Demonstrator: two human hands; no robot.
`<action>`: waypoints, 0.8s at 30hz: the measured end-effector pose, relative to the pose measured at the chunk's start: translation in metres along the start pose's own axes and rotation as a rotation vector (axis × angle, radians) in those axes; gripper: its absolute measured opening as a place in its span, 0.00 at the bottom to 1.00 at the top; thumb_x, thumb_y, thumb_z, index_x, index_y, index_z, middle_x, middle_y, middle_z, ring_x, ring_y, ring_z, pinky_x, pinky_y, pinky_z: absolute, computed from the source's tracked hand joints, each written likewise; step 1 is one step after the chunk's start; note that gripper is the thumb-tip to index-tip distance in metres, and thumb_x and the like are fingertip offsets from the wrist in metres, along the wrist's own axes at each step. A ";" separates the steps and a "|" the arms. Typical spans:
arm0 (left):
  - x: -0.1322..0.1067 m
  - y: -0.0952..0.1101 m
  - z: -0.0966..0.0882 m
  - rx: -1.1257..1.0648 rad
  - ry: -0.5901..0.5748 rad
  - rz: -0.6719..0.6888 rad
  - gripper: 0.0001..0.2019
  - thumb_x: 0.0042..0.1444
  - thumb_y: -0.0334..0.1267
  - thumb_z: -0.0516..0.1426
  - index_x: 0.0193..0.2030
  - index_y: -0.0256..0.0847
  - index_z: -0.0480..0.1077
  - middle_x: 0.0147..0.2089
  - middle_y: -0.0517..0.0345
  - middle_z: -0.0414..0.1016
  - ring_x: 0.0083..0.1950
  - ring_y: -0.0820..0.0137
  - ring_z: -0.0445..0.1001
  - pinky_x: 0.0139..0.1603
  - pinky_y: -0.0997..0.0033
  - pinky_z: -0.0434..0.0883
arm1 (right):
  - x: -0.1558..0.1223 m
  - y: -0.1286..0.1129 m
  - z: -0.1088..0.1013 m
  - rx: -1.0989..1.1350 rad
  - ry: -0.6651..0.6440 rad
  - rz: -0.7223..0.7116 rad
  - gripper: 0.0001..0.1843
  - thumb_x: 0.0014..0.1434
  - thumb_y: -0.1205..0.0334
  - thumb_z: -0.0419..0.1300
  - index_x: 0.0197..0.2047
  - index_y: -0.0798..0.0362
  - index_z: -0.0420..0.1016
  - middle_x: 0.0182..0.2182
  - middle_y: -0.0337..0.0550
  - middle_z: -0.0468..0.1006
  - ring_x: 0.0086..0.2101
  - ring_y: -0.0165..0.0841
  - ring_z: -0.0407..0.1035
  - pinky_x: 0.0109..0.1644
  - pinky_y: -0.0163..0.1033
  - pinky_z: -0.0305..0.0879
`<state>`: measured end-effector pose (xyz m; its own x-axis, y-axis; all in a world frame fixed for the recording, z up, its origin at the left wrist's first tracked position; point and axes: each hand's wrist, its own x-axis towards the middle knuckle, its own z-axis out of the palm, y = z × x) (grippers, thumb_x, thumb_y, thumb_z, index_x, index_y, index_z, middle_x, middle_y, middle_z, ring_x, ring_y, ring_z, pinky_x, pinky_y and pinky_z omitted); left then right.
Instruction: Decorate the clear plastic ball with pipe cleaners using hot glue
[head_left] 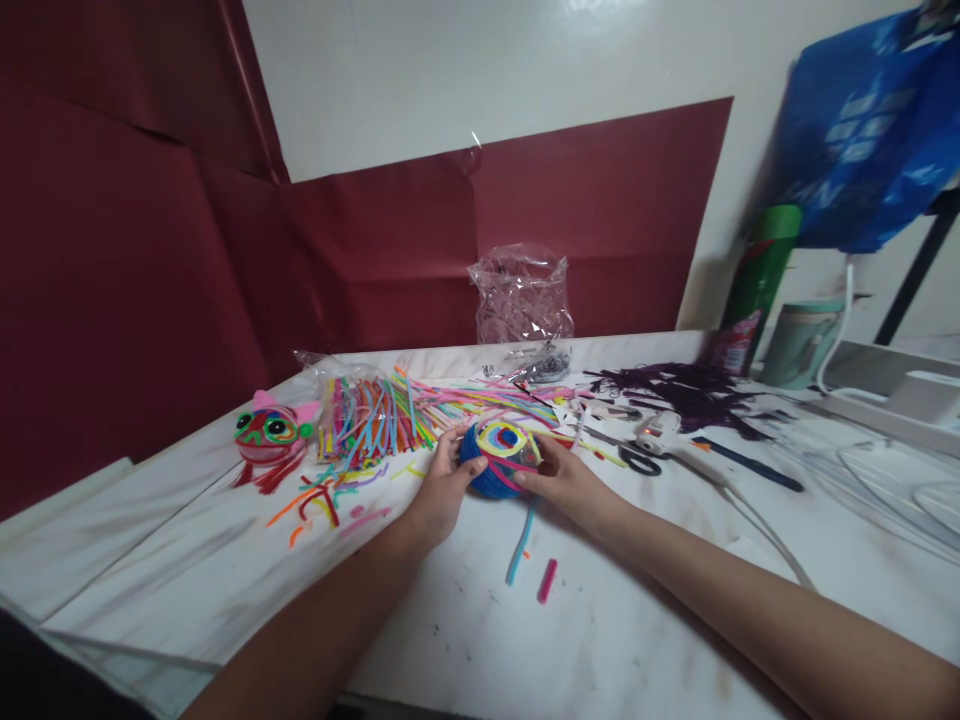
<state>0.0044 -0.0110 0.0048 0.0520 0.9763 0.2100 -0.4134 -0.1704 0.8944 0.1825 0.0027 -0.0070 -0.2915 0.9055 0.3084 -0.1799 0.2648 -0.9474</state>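
A round ball craft point(493, 486) is between my two hands above the white marbled table. Blue pipe cleaner covers its lower left, a pink strip crosses its front, and a yellow, white, red and blue eye shape sits on top. My left hand point(444, 482) wraps its left side, with the thumb on the front. My right hand point(561, 482) grips the right side, thumb and fingers on the pink strip. Part of the ball at the right looks clear and uncovered. Just below lie a light blue pipe cleaner point(520, 548) and a short pink piece point(548, 581).
Colourful pipe cleaners point(367, 415) lie in bunches behind my hands. At the left stands a finished red face craft point(270, 435). To the right are scissors point(637, 458), a glue gun point(664, 432) with a cord, purple strands point(675, 390) and a green cup point(804, 345).
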 end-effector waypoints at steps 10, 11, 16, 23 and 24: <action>0.001 -0.002 0.000 -0.006 0.001 0.023 0.27 0.38 0.35 0.67 0.46 0.44 0.64 0.48 0.55 0.70 0.51 0.62 0.70 0.50 0.63 0.67 | 0.000 -0.002 -0.001 -0.036 -0.002 -0.012 0.33 0.42 0.53 0.73 0.50 0.51 0.70 0.48 0.48 0.78 0.46 0.46 0.72 0.53 0.54 0.66; 0.001 -0.002 0.000 -0.005 -0.003 0.022 0.27 0.38 0.36 0.67 0.47 0.44 0.64 0.49 0.55 0.70 0.51 0.61 0.70 0.51 0.62 0.67 | 0.000 -0.002 0.000 -0.034 -0.003 -0.012 0.32 0.42 0.53 0.72 0.50 0.51 0.70 0.47 0.48 0.78 0.46 0.46 0.72 0.53 0.54 0.66; 0.000 -0.001 -0.001 0.026 0.026 0.002 0.28 0.38 0.36 0.67 0.47 0.45 0.63 0.47 0.55 0.71 0.51 0.62 0.70 0.50 0.62 0.67 | -0.001 0.000 0.001 -0.023 -0.003 -0.004 0.31 0.43 0.54 0.72 0.49 0.51 0.70 0.48 0.49 0.78 0.46 0.46 0.72 0.53 0.54 0.65; 0.000 0.003 0.001 0.044 0.014 0.017 0.27 0.39 0.40 0.68 0.46 0.44 0.64 0.49 0.54 0.71 0.52 0.61 0.70 0.53 0.61 0.66 | 0.000 -0.002 0.002 0.016 -0.003 0.000 0.35 0.41 0.51 0.73 0.51 0.52 0.68 0.48 0.50 0.77 0.45 0.45 0.73 0.52 0.52 0.67; 0.000 0.003 0.002 0.043 0.015 0.016 0.26 0.39 0.40 0.68 0.46 0.44 0.64 0.48 0.54 0.71 0.51 0.61 0.71 0.53 0.61 0.66 | -0.001 -0.002 0.002 0.015 -0.001 0.000 0.35 0.41 0.51 0.73 0.50 0.52 0.68 0.48 0.50 0.78 0.45 0.45 0.73 0.52 0.52 0.67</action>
<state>0.0047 -0.0121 0.0081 0.0317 0.9753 0.2187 -0.3749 -0.1912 0.9071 0.1810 0.0008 -0.0047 -0.2925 0.9052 0.3082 -0.1935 0.2596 -0.9461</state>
